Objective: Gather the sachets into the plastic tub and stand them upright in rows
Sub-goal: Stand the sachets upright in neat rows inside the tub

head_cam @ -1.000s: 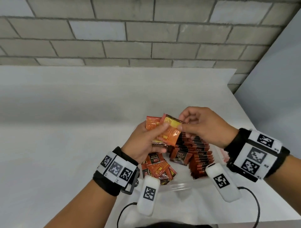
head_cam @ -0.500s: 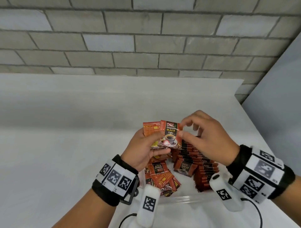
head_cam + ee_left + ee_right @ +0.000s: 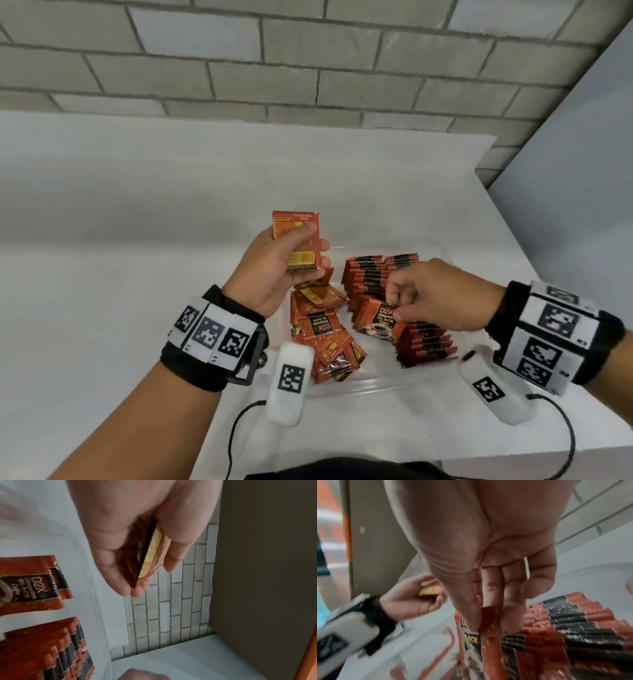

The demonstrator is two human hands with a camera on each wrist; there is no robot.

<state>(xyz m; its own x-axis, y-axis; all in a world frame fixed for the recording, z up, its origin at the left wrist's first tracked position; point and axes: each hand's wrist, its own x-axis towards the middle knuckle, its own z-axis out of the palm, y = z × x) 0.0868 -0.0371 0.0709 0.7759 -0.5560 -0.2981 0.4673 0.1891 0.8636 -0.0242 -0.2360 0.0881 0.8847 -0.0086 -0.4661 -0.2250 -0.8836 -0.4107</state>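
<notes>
Right hand pinching one red-and-black foil coffee sachet by its top edge, long axis near upright, at the front of the standing rows inside the clear plastic tub; left hand farther off, clamping a small red sachet stack.

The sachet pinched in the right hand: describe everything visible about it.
The red-orange foil sachet is flat and glossy, with a black front panel reading "D2X" and "BLACK" above a coffee-cup picture. The right hand pinches its top edge between thumb and fingers. It stands nearly upright, front facing the person, at the near end of the left row of upright sachets inside the clear plastic tub.
</notes>
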